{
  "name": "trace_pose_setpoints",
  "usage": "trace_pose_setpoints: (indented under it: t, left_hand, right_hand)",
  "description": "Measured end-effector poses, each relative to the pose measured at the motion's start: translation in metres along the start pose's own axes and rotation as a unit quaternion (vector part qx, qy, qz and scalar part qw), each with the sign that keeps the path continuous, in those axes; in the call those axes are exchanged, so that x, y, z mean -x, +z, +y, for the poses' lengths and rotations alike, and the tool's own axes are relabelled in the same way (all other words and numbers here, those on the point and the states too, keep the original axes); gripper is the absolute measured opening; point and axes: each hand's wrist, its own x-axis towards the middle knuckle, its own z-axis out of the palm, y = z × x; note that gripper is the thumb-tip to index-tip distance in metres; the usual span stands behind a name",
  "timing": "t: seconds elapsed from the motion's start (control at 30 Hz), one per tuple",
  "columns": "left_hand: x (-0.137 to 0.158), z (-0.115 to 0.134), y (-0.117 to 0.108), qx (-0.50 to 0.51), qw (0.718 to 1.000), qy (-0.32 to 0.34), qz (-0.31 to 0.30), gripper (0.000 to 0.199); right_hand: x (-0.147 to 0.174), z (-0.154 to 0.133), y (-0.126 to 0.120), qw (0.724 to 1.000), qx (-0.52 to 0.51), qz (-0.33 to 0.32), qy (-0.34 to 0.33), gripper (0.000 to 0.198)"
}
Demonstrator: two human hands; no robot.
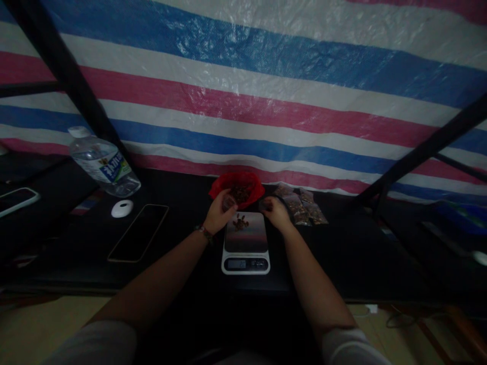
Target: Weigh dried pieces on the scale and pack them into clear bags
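Note:
A white kitchen scale (245, 253) with a metal plate sits in front of me on the black table, its small display lit. On the plate lies a little heap of brown seed-like pieces (240, 223). My left hand (219, 212) is above the plate's far left corner, fingers closed round a small clear cup-like thing (229, 203). At the far right corner, my right hand (277, 214) has its fingers curled together; a small dark or see-through item shows at the fingertips, too dim to name. Behind the scale stands a red bowl (255, 195) with more brown pieces in it.
Several filled clear bags (304, 208) lie right of the bowl. To the left are a dark phone (139, 233), a white rounded case (122, 208) and a large plastic bottle (104, 165). Black frame bars rise at both sides before a striped plastic sheet (243, 101).

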Motion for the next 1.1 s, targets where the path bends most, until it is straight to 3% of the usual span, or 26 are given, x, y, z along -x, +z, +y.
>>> trace_pose_setpoints:
  t: [0.17, 0.37, 0.57, 0.83, 1.1]
  left_hand:
    - [0.0, -0.007, 0.0, -0.012, 1.0, -0.012, -0.014, 0.062]
    - [-0.001, -0.013, -0.002, 0.012, 1.0, -0.013, 0.02, 0.052]
    - [-0.002, -0.018, -0.003, 0.031, 0.999, -0.006, 0.023, 0.051]
    - [-0.002, -0.015, -0.003, 0.019, 1.0, -0.006, 0.011, 0.052]
    - [-0.006, -0.01, -0.018, -0.062, 0.987, 0.071, -0.131, 0.063]
  right_hand:
    - [0.004, -0.027, -0.02, 0.994, 0.023, 0.05, -0.099, 0.036]
    - [0.017, -0.092, -0.012, 0.96, 0.055, -0.146, -0.233, 0.019]
    - [0.023, -0.113, 0.011, 0.944, 0.142, -0.194, -0.227, 0.029]
    - [0.033, -0.115, 0.003, 0.929, 0.186, -0.235, -0.218, 0.023]
    - [0.023, -0.109, -0.001, 0.915, 0.212, -0.256, -0.228, 0.021]
